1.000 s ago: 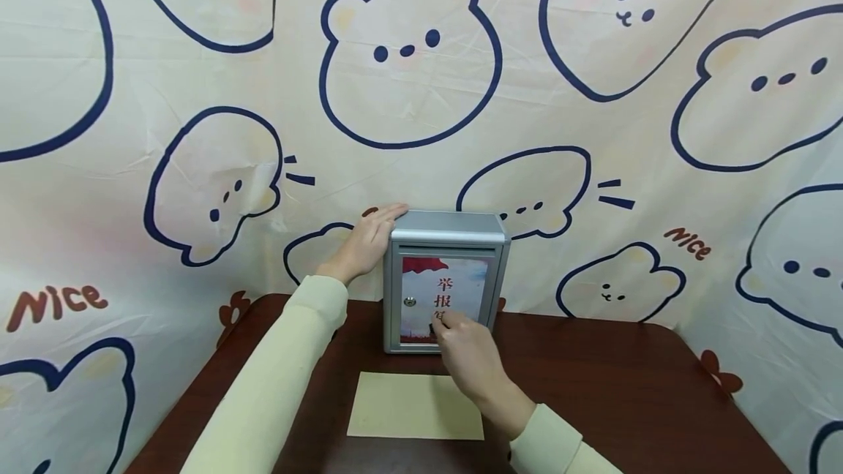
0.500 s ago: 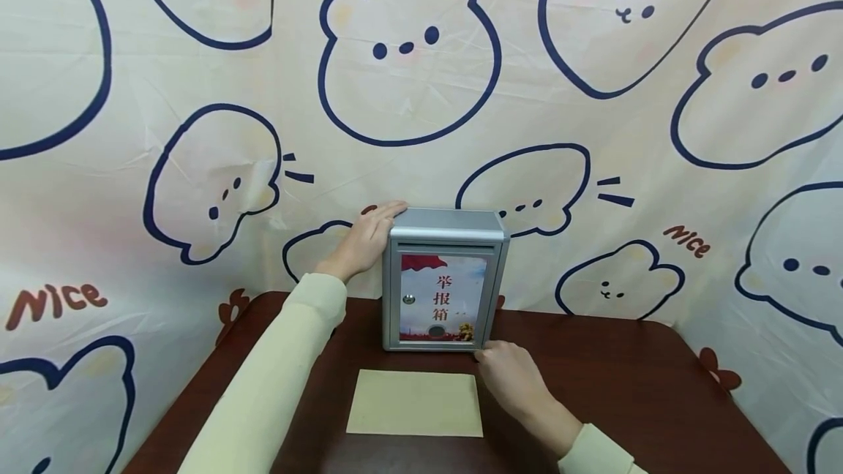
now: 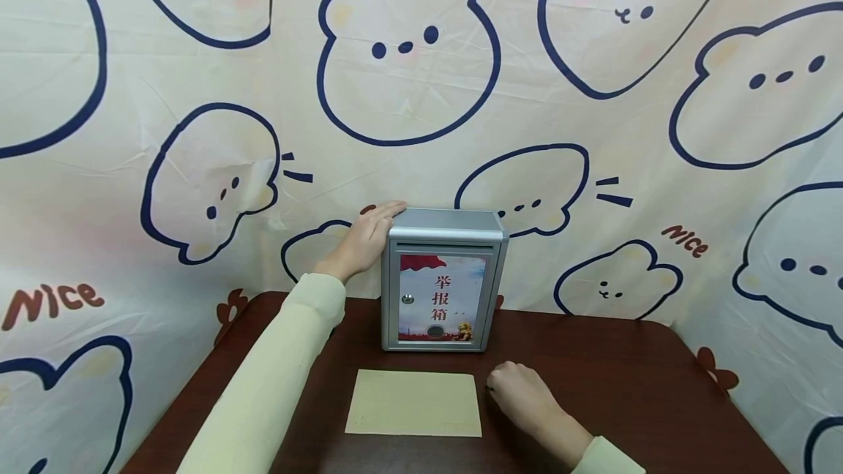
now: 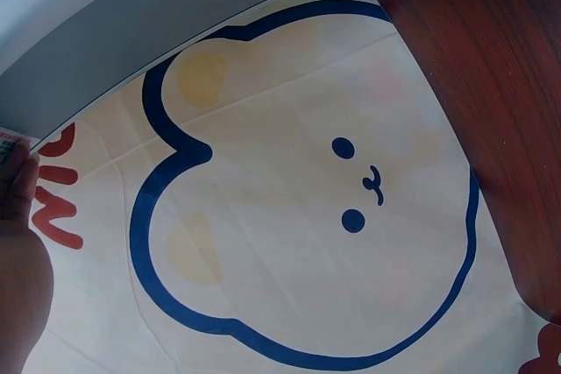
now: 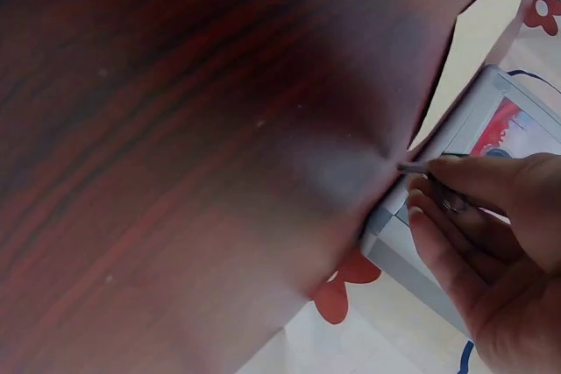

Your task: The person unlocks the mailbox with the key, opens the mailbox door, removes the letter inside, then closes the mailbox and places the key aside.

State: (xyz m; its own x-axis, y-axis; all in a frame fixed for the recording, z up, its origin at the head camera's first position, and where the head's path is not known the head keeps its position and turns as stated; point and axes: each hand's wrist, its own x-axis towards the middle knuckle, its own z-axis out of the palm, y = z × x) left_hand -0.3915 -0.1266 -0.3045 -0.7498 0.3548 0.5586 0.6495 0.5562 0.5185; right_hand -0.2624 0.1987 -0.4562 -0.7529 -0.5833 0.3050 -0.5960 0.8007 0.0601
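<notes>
A grey metal box [image 3: 454, 298] with a picture panel and red characters stands upright on the table. A small round lock [image 3: 407, 299] sits at the left of its door, and a dark round spot [image 3: 435, 331] is low on the panel. My left hand [image 3: 358, 243] rests against the box's upper left side, its fingers reaching to the top edge. To the box's front right, my right hand [image 3: 523, 397] is apart from it. In the right wrist view its thumb and fingers pinch a small metal key [image 5: 412, 166]; other metal shows among the fingers.
A pale yellow sheet or envelope [image 3: 413, 404] lies flat in front of the box. The dark brown wooden table [image 3: 593, 371] has rounded far corners. Behind it hangs a cream cloth [image 3: 408, 108] with cartoon bears.
My right hand has left the front of the box door, moving right and down toward me onto the table area. The left hand stays against the box.
</notes>
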